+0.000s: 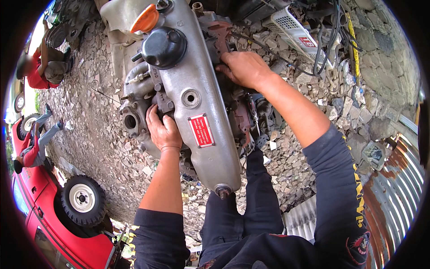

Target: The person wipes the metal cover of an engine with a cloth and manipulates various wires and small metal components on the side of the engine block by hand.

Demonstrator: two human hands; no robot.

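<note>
A grey car engine (197, 80) with a long silver valve cover stands on gravel in front of me. A small red plate (201, 130) is fixed to the cover, and a black round cap (164, 47) sits near its far end. My left hand (163, 130) grips the left side of the engine by the intake ports. On the right side, by a rusty part near the top, my right hand (244, 68) is pressed against the engine. Both forearms are bare, with dark sleeves pushed up.
A red vehicle (53, 210) with a spare wheel (83, 199) stands lower left. Two people in red tops (33, 71) are at the far left. A white plastic crate (293, 29) and cables lie upper right. Corrugated metal sheet (394, 193) lies right.
</note>
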